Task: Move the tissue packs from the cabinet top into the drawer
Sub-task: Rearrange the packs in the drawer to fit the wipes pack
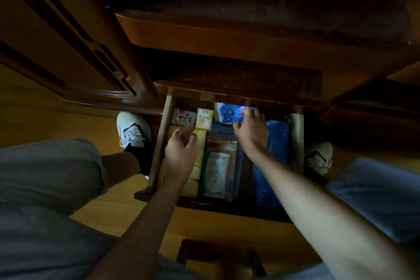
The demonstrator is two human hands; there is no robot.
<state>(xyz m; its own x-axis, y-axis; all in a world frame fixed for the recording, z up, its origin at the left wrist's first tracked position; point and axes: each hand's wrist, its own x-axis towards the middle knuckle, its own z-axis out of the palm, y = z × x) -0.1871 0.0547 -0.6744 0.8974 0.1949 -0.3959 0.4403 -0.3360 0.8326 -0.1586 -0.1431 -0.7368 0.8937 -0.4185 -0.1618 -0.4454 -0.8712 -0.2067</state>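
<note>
Right hand [250, 130] holds blue tissue pack [228, 115] lying crosswise in drawer [159, 143]

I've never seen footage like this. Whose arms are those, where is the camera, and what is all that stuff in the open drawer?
There is no machine here: a person wears a wide-angle camera on the head, so you look down along their own arms. They crouch over an open wooden drawer pulled out of a dark cabinet. The left hand hovers with loosely curled fingers over a yellow pack. The right hand reaches to the back and grips a blue pack. Beside it lie a small pack printed "Face" and a white pack with red marks. More packs fill the drawer's front.
</note>
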